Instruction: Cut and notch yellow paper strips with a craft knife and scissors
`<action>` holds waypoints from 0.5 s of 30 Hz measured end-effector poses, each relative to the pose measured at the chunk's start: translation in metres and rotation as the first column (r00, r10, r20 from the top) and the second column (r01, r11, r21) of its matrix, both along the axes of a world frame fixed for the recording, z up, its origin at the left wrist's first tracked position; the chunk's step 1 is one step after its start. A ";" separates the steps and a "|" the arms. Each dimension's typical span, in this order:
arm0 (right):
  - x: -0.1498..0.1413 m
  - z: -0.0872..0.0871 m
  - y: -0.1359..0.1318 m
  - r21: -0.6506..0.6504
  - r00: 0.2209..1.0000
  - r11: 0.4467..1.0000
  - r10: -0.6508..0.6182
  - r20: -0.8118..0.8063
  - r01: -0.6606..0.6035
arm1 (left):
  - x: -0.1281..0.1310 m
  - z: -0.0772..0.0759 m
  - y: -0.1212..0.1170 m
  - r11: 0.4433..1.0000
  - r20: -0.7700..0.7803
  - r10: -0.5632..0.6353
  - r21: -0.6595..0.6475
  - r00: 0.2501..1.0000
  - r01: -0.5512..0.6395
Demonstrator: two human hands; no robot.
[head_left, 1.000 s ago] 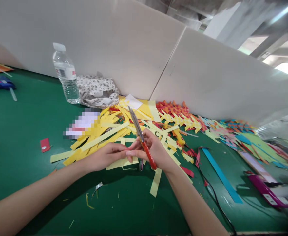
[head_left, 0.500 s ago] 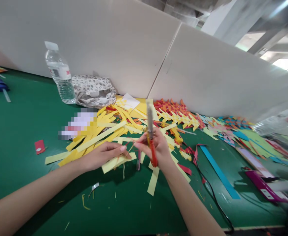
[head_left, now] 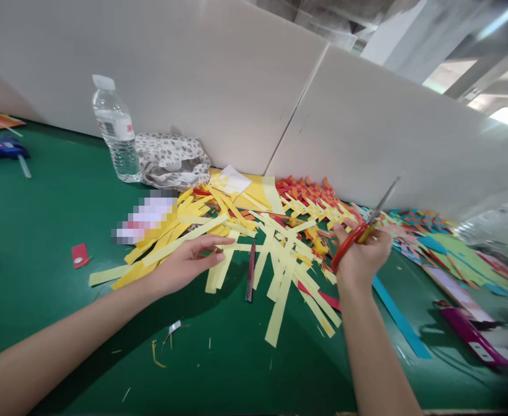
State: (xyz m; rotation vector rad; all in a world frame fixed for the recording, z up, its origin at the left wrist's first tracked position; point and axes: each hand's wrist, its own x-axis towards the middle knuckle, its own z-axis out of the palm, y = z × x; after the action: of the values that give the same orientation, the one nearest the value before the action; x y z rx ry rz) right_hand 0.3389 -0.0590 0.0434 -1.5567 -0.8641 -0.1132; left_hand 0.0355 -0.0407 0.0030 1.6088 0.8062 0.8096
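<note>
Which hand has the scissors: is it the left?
No, the red-handled scissors are in the right hand.

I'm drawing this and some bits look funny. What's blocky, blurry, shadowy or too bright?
Head view: the patch beside the yellow strips is blocky; clear plastic at right is smeary; shadows darken the green table; upper-right light glares.

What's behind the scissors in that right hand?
Behind the scissors show the pale wall and, lower down, colourful paper pieces. The right hand and forearm cover what lies directly behind them; the far end of the blue strip is out of sight there.
</note>
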 end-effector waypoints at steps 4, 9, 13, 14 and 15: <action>-0.054 0.000 0.002 0.035 0.865 0.898 0.433 -0.254 -0.439 | 0.000 0.003 0.000 0.999 0.041 0.043 -0.025 0.998 -0.042; -0.114 -0.018 -0.004 -0.103 0.537 0.569 0.679 -0.500 -0.816 | -0.001 0.006 -0.001 0.997 0.034 0.076 -0.010 0.996 -0.076; -0.131 -0.035 -0.011 -0.191 0.504 0.482 0.687 -0.523 -0.855 | -0.001 0.005 0.000 0.997 0.048 0.083 -0.003 0.995 -0.083; -0.132 -0.037 -0.012 -0.185 0.500 0.481 0.689 -0.525 -0.857 | 0.000 0.005 0.000 0.996 0.054 0.087 -0.009 0.995 -0.087; -0.133 -0.037 -0.013 -0.176 0.495 0.482 0.691 -0.527 -0.858 | 0.000 0.005 0.000 0.996 0.062 0.092 -0.023 0.994 -0.090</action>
State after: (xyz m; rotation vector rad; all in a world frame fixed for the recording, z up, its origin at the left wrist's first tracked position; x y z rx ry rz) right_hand 0.2062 -0.0716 0.0061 -1.3149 -1.2617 1.1300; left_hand 0.0359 -0.0403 0.0081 1.5301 0.8453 0.9095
